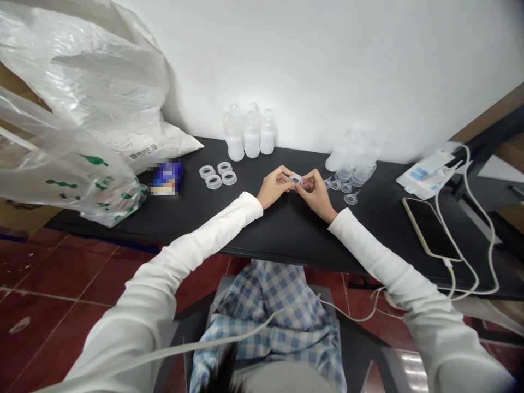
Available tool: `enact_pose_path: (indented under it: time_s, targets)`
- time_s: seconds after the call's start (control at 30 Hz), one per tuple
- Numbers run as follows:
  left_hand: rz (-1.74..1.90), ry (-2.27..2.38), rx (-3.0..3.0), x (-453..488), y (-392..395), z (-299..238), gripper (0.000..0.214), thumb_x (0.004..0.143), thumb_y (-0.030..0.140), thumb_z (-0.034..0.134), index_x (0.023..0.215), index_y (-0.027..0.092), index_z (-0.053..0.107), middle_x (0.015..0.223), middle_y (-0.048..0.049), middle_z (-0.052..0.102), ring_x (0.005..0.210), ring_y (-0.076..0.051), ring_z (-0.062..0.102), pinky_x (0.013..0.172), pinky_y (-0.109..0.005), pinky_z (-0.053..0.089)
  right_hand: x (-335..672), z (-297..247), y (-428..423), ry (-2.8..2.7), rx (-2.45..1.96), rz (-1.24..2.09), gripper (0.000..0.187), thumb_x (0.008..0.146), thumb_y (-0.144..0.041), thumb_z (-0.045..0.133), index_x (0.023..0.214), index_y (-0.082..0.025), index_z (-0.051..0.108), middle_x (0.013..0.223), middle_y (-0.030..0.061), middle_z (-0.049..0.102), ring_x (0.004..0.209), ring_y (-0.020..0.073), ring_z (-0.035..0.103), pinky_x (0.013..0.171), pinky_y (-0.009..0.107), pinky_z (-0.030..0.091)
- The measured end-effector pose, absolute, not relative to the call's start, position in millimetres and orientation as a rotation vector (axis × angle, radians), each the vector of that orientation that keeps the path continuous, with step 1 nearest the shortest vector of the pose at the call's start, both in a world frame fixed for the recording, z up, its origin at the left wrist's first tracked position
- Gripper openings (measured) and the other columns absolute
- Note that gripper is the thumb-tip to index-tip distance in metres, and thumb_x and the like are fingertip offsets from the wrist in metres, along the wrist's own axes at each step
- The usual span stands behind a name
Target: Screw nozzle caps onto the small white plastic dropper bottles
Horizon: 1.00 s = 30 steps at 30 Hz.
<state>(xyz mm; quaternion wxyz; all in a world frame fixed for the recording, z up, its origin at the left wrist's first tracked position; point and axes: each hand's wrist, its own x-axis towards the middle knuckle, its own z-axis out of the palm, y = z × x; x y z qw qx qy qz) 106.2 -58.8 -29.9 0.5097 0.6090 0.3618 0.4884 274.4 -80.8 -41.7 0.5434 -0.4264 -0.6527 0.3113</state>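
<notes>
Above the middle of the black table, my left hand (274,186) and my right hand (316,195) pinch a white bottle collar ring (295,179) between them, one from each side. Whether a nipple sits inside the ring is too small to tell. Just right of my right hand lie several clear silicone nipples (351,198). To the left of my left hand, several more collar rings (213,181) lie flat. Behind them, several white baby bottles (252,134) with clear domed caps stand upright by the wall. Clear caps (362,172) are grouped at the back right.
Large plastic bags (94,82) crowd the left end, near a blue packet (167,177). On the right lie a phone (429,229) with a white cable (483,213) and a white plastic pack (428,173). The table's front edge (286,261) is close to my lap.
</notes>
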Motion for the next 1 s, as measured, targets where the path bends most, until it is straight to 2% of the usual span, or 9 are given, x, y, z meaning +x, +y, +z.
enact_pose_path:
  time_s: [0.27,0.5,0.67,0.83,1.0]
  targets:
    - [1.156,0.816,1.455,106.8,-56.3,-32.5,0.021,0.076,0.022,0.079,0.092,0.016,0.066,0.065,0.0046,0.066,0.057,-0.007,0.061,0.057,-0.020,0.051,273.3,-40.7,-80.7,-1.516,-0.996,0.823,0.054,0.075,-0.066,0.079,0.086,-0.027,0.044,0.073,-0.0043,0.060,0.063,0.0127,0.059,0.059,0.030,0.050]
    - [1.108,0.719,1.413,106.3,-53.1,-36.0,0.024,0.077,0.022,0.079,0.097,0.015,0.068,0.067,0.0030,0.070,0.060,-0.008,0.065,0.061,-0.021,0.053,275.4,-40.7,-80.1,-1.493,-1.027,0.841,0.053,0.076,-0.063,0.080,0.083,-0.028,0.041,0.069,-0.0058,0.056,0.058,0.0125,0.055,0.055,0.030,0.050]
    - [1.127,0.725,1.414,106.4,-53.3,-36.6,0.024,0.077,0.022,0.080,0.097,0.015,0.068,0.068,0.0025,0.070,0.061,-0.008,0.065,0.063,-0.022,0.055,275.1,-40.3,-79.2,-1.480,-1.004,0.877,0.056,0.071,-0.064,0.083,0.084,-0.027,0.043,0.072,-0.0054,0.058,0.063,0.0123,0.057,0.059,0.030,0.052]
    - [1.136,0.731,1.420,107.2,-53.1,-37.9,0.026,0.077,0.027,0.082,0.096,0.015,0.069,0.068,0.0025,0.070,0.060,-0.008,0.065,0.063,-0.022,0.055,275.6,-42.1,-77.8,-1.455,-1.010,0.928,0.058,0.069,-0.064,0.084,0.084,-0.028,0.042,0.070,-0.0066,0.058,0.060,0.0120,0.057,0.055,0.030,0.051]
    - [1.122,0.731,1.427,109.0,-52.6,-39.3,0.027,0.077,0.028,0.083,0.095,0.014,0.067,0.069,0.0018,0.070,0.060,-0.009,0.064,0.063,-0.024,0.055,277.0,-47.7,-75.3,-1.470,-1.023,0.903,0.055,0.073,-0.061,0.083,0.085,-0.028,0.040,0.069,-0.0072,0.053,0.060,0.0125,0.055,0.052,0.029,0.047]
